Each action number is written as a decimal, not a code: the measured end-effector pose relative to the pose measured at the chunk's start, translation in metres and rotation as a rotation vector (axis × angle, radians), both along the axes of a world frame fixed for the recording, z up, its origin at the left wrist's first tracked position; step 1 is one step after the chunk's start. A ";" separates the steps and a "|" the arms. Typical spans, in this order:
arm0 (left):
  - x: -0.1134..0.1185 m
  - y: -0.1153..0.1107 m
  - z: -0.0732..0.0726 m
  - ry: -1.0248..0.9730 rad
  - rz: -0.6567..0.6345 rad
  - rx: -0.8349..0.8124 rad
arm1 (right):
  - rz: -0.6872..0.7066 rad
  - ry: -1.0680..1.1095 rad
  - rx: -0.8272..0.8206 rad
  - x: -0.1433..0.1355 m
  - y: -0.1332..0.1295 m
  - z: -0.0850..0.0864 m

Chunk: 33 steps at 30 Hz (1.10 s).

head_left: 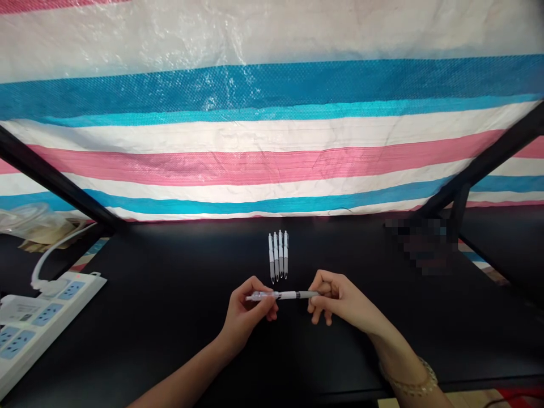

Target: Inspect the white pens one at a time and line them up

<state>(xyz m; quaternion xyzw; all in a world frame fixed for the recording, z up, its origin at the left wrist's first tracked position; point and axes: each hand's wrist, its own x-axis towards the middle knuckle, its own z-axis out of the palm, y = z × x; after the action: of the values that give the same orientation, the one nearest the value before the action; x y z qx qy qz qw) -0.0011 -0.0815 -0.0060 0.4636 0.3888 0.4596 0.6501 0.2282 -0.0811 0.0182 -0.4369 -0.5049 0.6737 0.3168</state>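
Level above the black table, a white and grey pen stretches between both hands. My left hand pinches its clear clip end between thumb and fingers. At the other end, the thumb and fingertips of my right hand close on the grey grip, hiding the tip. Beyond the hands, several similar pens lie side by side on the table, grey grips and tips toward me. The held pen does not touch them.
A white power strip with a plugged-in cable lies along the left edge of the black table. Dark frame bars slope on both sides. A striped plastic sheet hangs behind. A blurred patch covers something at the right.
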 end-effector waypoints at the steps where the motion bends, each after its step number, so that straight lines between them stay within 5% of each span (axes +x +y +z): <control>1: -0.001 0.001 0.000 0.007 0.001 0.000 | 0.015 -0.014 -0.006 0.000 0.000 -0.002; 33: 0.000 0.004 0.004 -0.005 0.073 -0.017 | -0.035 -0.131 0.099 -0.007 -0.001 -0.003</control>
<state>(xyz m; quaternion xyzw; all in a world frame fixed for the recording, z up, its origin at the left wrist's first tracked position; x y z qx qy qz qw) -0.0013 -0.0772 -0.0015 0.4423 0.4077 0.4807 0.6380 0.2214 -0.0819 0.0156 -0.4725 -0.5495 0.6121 0.3163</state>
